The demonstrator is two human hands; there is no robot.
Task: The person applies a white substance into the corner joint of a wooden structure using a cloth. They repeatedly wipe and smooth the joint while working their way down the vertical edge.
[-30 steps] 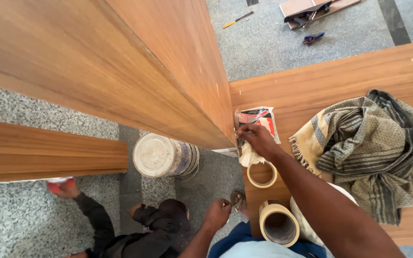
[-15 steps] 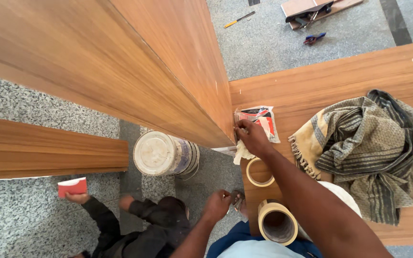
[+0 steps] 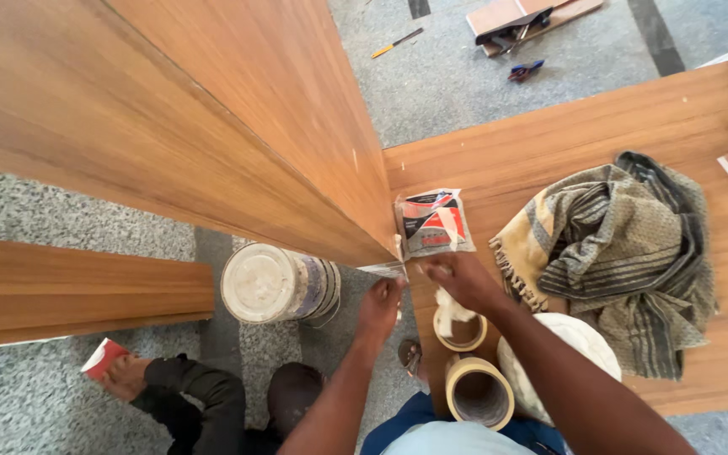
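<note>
Head view: the large upright wooden panel (image 3: 212, 126) stands on edge, its warm brown grain running lengthwise, and its lower corner meets the flat wooden board (image 3: 566, 143) lying on the floor. At that corner a thin pale strip (image 3: 381, 270) projects from the panel's edge. The left hand (image 3: 379, 305) is raised to this strip with its fingers drawn together at the strip's end; whether they actually pinch it cannot be told. The right hand (image 3: 457, 276) is curled closed just beside the corner, with a white cloth (image 3: 448, 303) hanging beneath it. Compared with the picture half a second earlier, the left hand has risen from a lower position near the person's knee to the panel corner, and the right hand has shifted slightly lower on the board. A torn red, white and dark packet (image 3: 434, 223) lies on the board touching the panel's base; its contents are not visible. A white bucket (image 3: 275, 282) lies on its side on the speckled floor below the panel, its closed end facing the camera. Two rolls of tan tape (image 3: 478, 392) rest near the board's edge, cores hollow. A striped cloth (image 3: 625, 253) is bunched on the board to the right. Another person's hand (image 3: 124, 377) holds a red-and-white object (image 3: 101, 358) at lower left.
</note>
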